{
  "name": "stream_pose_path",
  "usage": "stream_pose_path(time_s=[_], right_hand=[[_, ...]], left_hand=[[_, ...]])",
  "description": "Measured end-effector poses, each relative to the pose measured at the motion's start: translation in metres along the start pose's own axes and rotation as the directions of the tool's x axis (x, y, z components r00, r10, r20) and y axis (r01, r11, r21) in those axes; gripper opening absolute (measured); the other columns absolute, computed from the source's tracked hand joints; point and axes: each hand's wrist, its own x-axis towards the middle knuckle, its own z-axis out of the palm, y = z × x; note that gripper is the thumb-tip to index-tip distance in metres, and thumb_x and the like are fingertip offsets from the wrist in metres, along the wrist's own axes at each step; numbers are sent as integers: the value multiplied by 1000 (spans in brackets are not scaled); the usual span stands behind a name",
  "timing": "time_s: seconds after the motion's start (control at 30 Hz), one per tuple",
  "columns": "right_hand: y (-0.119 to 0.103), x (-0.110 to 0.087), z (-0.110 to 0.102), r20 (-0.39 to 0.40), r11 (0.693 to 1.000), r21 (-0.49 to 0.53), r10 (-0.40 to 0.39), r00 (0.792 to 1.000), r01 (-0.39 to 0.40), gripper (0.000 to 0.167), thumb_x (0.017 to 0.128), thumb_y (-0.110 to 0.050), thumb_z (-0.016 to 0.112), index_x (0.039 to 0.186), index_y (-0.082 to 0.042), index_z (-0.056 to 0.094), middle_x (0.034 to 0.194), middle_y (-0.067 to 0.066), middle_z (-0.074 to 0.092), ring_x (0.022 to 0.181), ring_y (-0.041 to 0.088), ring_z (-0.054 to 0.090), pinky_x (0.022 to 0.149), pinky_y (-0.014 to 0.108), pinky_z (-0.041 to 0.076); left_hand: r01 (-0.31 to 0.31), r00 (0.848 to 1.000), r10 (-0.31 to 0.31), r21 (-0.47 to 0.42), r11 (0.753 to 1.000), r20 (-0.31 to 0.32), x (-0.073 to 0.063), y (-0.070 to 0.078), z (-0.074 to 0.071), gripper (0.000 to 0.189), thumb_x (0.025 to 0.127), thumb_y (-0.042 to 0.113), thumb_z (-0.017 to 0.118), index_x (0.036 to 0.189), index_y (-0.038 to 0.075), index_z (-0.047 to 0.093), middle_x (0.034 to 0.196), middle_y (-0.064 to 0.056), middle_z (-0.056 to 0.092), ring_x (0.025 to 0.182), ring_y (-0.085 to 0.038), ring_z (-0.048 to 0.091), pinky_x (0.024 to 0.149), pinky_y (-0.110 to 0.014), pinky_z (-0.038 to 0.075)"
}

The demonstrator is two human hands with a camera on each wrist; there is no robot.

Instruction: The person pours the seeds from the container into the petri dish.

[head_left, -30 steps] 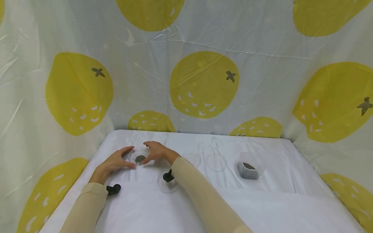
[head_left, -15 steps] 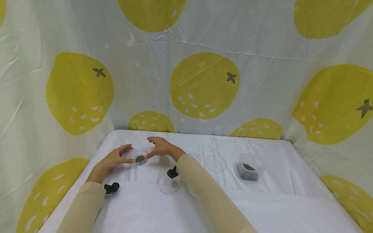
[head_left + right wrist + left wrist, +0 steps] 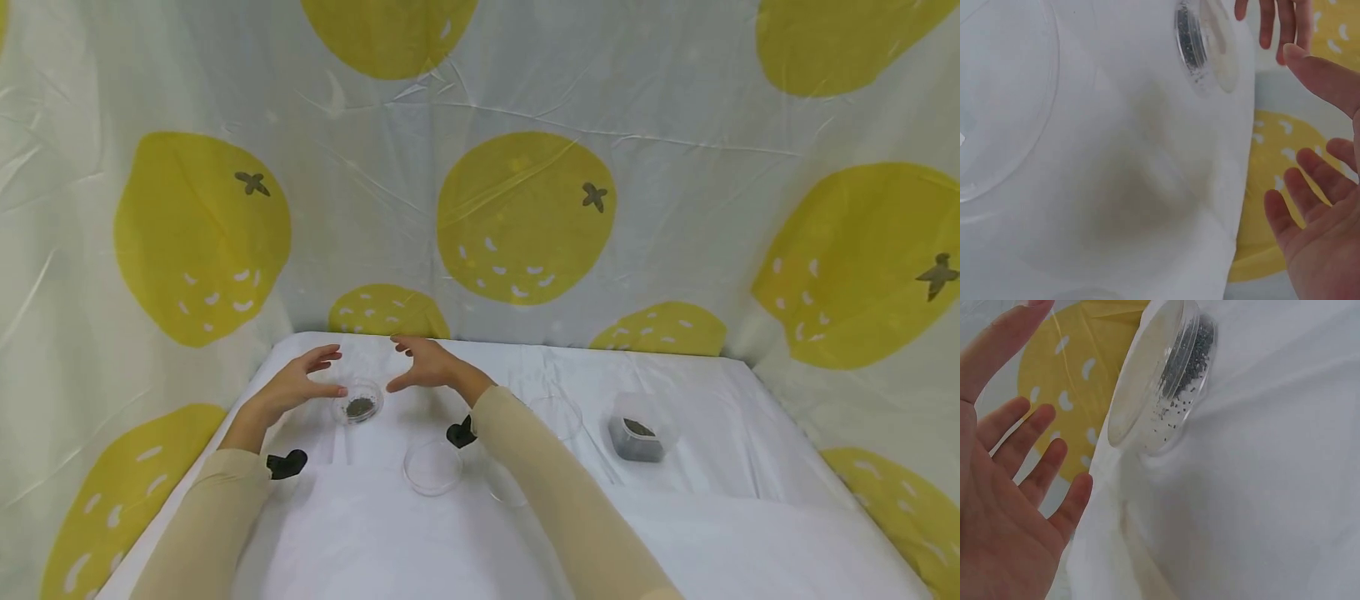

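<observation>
Head view: left hand [image 3: 291,387] and right hand [image 3: 435,365], fingers spread, are hovering beside the granule dish [image 3: 360,407]; the right sleeve [image 3: 572,500] is partly hiding a clear dish [image 3: 508,490].

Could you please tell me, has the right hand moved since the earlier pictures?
Yes. In the head view, the right hand has moved rightward and farther back, away from the dish, which stays almost in place.

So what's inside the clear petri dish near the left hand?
Dark grains lie inside the petri dish, mostly clustered, a few scattered. Whatever lies beneath the clustered grains is covered, so can't be seen.
</observation>
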Motion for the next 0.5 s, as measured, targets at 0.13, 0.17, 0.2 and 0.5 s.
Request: stream_pose_path(time_s=[0.13,0.17,0.2,0.5], right_hand=[[1,-5,-11,-11,1000,4,5,1000,-5,92,84,-31,88,159,-13,39,151,6,52,139,24,47,110,36,42],[1,-6,-13,-12,1000,0,3,1000,-3,91,84,-32,88,159,-13,40,151,6,52,139,25,47,110,36,42],[1,-8,-16,-11,1000,-2,2,1000,-2,90,85,-32,88,159,-13,40,151,6,52,139,25,47,110,36,42],[5,-26,-39,-18,1000,-10,-8,1000,8,93,86,-32,86,162,-13,35,154,8,49,142,26,45,111,42,42]], left_hand=[[-19,1000,19,5,1000,5,5,6,1,90,87,21,85,160,4,33,158,-23,40,148,-43,29,114,-67,26],[-25,1000,25,7,1000,4,6,7,1,91,87,21,85,160,4,34,158,-23,40,148,-43,29,114,-66,27],[-30,1000,30,7,1000,3,7,9,2,91,87,20,85,160,4,34,158,-23,41,148,-43,29,114,-66,27],[-67,998,67,7,998,3,13,24,10,90,87,17,85,159,2,33,156,-20,44,148,-41,31,115,-65,27]])
